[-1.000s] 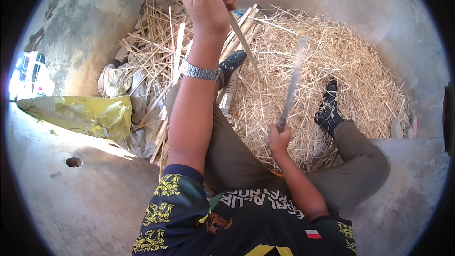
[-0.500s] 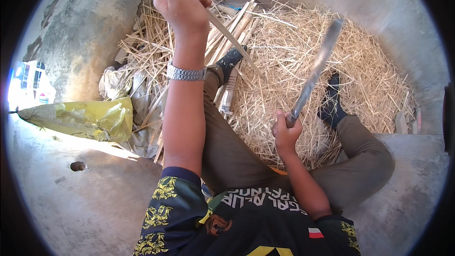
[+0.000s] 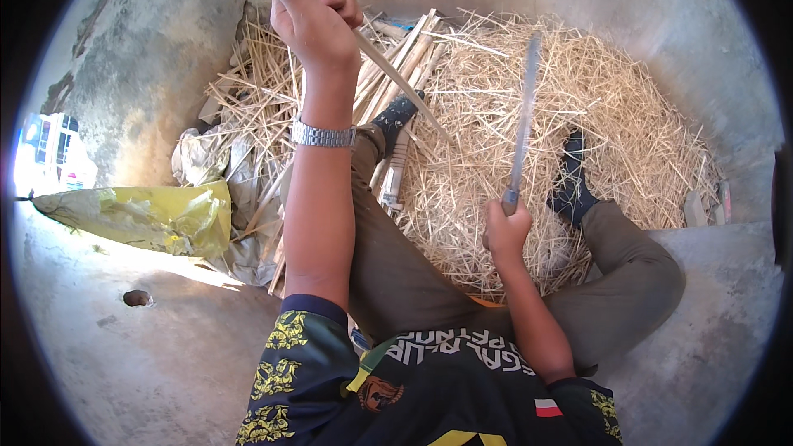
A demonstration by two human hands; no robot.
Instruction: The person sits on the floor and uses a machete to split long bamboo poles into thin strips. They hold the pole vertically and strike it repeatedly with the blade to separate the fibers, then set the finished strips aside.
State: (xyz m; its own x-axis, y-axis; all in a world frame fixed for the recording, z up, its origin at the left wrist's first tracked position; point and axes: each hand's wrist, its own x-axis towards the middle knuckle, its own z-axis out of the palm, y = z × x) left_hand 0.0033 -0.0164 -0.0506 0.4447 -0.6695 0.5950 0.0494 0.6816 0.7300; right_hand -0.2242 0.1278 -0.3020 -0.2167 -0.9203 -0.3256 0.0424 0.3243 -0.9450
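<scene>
A: How is the thin pale strip (image 3: 401,83) held?

B: By the left hand (image 3: 318,21), with the fingers curled closely around it and no gap seen in the grip. From above the fist, the strip is slanted down to the right.

A: And the knife (image 3: 525,116)?

B: Its handle is wrapped by the fingers of the right hand (image 3: 508,231). The blurred blade is pointed away from the body, nearly straight up the view, to the right of the strip's lower end. The two are seen apart; that end is placed nearer the right hand than the left, though depth cannot be judged.

A: What is found below and around?

B: At the left, a yellow sheet (image 3: 173,219) is drawn to a point above a holed concrete ledge (image 3: 190,339). Next, loose sticks (image 3: 252,78) are piled. Farther right, straw-like shavings (image 3: 644,107) are heaped around the socked feet (image 3: 572,186), and the heap is bounded by a grey wall (image 3: 719,58).
</scene>
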